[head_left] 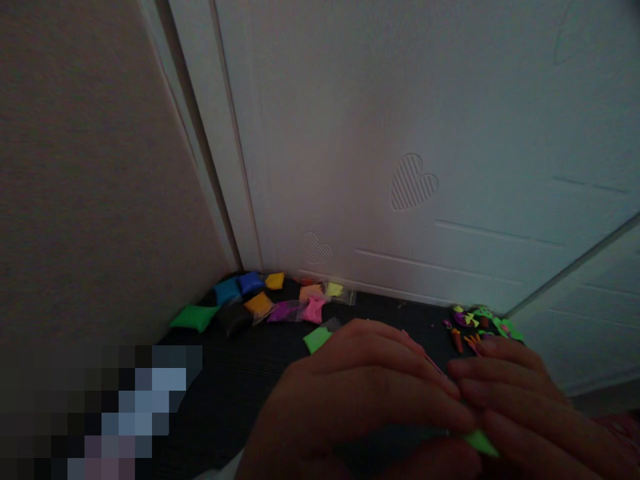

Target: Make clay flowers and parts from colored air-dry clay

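Note:
My left hand (370, 393) is curled, its fingertips and thumb coming together at the lower right. Against those fingertips lie the bent fingers of my right hand (545, 413). A small bit of light green clay (481, 443) shows between the two hands; the rest of it is hidden by the fingers. Just behind my left fingers, a thin pink strip, perhaps a tool (425, 353), is partly covered. A packet of light green clay (316, 340) lies on the dark tabletop (225, 380) beyond my left knuckles.
Several clay packets line the back left, among them a green packet (194, 318), a blue packet (251, 283) and a pink packet (313, 310). Small coloured clay pieces (467, 319) are grouped at the back right. A white panel with hearts (350, 133) rises behind. The lower left is pixelated.

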The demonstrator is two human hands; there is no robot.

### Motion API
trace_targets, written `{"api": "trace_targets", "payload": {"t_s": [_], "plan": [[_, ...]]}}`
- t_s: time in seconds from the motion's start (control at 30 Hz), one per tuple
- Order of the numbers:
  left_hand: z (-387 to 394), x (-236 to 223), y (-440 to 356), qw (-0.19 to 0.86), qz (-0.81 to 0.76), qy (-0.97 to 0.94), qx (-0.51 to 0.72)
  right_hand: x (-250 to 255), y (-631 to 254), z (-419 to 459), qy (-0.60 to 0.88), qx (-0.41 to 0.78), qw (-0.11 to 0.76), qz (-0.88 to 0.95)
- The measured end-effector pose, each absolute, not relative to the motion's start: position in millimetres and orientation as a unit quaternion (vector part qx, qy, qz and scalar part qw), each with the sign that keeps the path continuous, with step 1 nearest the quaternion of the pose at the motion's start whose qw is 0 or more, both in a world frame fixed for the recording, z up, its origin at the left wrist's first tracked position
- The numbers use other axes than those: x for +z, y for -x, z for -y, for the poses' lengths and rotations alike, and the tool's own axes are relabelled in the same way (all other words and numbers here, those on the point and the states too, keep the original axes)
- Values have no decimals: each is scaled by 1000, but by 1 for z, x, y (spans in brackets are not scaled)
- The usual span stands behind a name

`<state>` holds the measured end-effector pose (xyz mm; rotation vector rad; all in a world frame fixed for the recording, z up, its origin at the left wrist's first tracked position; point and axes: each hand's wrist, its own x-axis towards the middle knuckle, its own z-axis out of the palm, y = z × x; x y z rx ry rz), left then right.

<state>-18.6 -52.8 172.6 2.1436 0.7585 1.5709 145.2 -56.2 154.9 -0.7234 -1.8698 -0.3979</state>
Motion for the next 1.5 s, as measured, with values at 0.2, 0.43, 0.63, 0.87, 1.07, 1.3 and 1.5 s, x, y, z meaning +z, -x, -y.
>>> {"api": "trace_targets", "payload": {"t_s": [0.2, 0.43, 0.63, 0.87, 1.07, 1.3, 1.5], "plan": [[56, 173, 15, 199, -293, -738, 575, 156, -150, 56, 296, -167, 505, 793], [52, 171, 19, 173, -271, -764, 560, 151, -141, 64, 362, -128, 551, 741], [52, 170, 17, 138, -288, -757, 570, 152, -137, 64, 352, -140, 569, 729], [52, 168, 15, 102, -289, -746, 592, 152, -127, 60, 372, -162, 616, 675], [51, 166, 12, 85, -303, -739, 596, 150, -124, 60, 376, -154, 614, 677], [55, 175, 9, 124, -346, -737, 567, 154, -131, 59, 351, -120, 591, 716], [52, 177, 7, 190, -338, -727, 567, 154, -131, 56, 354, -79, 606, 708]]}}
